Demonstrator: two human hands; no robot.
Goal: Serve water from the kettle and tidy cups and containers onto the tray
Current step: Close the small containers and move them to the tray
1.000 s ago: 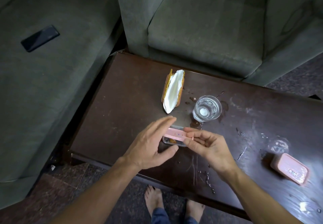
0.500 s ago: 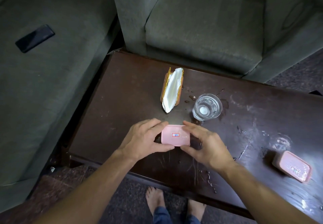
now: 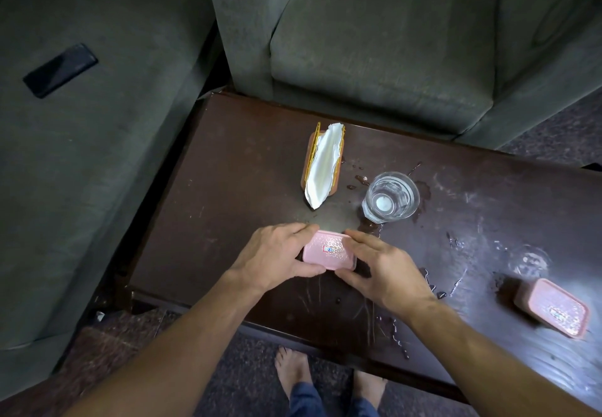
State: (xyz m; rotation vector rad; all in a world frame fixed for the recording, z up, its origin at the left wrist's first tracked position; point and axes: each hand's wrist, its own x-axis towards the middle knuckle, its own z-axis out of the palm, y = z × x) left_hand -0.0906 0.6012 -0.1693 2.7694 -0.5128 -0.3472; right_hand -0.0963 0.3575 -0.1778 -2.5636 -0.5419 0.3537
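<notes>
A small container with a pink lid sits on the dark wooden table near its front edge. My left hand grips its left side and my right hand grips its right side, fingers and thumbs pressed on the lid's rim. Behind it to the right stands a clear glass of water. A second pink-lidded container lies at the far right of the table. No kettle or tray is in view.
An orange napkin holder with white napkins stands behind the container. Water is spilled over the right half of the table. Grey sofas surround the table; a black phone lies on the left one. My bare feet are below the table's front edge.
One second ago the pink lid was tilted above the container between my fingers. It now lies flat on the container, with both hands closed around its sides.
</notes>
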